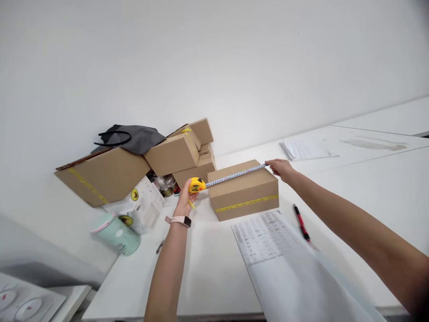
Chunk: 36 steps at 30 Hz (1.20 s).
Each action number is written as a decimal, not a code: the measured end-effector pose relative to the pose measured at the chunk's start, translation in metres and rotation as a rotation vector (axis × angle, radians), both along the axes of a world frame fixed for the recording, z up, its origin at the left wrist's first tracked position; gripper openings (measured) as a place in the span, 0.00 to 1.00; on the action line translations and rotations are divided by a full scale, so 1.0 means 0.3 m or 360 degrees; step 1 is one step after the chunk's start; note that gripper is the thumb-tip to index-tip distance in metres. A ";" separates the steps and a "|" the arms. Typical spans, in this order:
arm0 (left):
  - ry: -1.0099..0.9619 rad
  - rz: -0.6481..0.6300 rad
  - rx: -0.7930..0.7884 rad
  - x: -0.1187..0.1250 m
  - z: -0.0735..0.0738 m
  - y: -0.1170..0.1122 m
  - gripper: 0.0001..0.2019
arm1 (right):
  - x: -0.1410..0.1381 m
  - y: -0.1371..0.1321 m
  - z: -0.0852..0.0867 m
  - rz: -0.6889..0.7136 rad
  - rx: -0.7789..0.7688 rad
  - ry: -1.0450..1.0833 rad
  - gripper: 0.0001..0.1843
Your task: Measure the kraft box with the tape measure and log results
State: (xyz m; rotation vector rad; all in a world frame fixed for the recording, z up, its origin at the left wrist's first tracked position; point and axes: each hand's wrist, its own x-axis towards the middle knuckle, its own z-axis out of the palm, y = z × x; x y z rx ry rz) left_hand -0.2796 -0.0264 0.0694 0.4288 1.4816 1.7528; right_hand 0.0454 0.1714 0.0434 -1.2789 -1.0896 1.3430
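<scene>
My left hand point(185, 199) is closed around a yellow and black tape measure point(197, 185) at the left end of a brown cardboard box point(244, 197). From its case the metal blade point(231, 177) runs out along the top of the box, numbers upward. At the box's far right corner my right hand point(279, 169) pinches the blade's free end. Yellow printed tape bands the front of this closed box. In front of it lies a printed sheet with a table point(264, 241), and a red and black pen point(301, 222) rests to its right.
Several cardboard boxes point(172, 154) are stacked at the back left, with a grey cloth bag point(130, 136) on top. Below them stand a white carton with avocado pictures point(147, 205) and a mint-green cylinder point(117, 235). A stack of papers point(301, 148) lies near the wall.
</scene>
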 end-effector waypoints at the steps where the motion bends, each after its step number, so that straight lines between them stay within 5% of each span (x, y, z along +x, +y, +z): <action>1: -0.0014 -0.0014 0.0007 0.006 -0.009 0.018 0.19 | -0.011 0.000 -0.004 0.0017 0.0004 -0.0030 0.11; 11: -0.0260 -0.0222 0.0253 0.031 -0.037 0.099 0.22 | -0.027 -0.075 -0.026 0.0529 -0.0227 -0.0011 0.21; 20: -0.0262 -0.0291 0.0238 0.017 -0.052 0.104 0.28 | -0.020 -0.021 -0.053 0.0401 -0.0222 -0.0150 0.22; 25: -0.0236 -0.0244 0.0156 -0.013 -0.037 0.144 0.19 | -0.012 -0.011 -0.052 0.0293 -0.0169 -0.0304 0.22; 36: -0.0165 -0.0276 0.0078 -0.040 -0.039 0.158 0.18 | -0.015 -0.037 -0.035 0.0208 -0.0008 -0.0395 0.17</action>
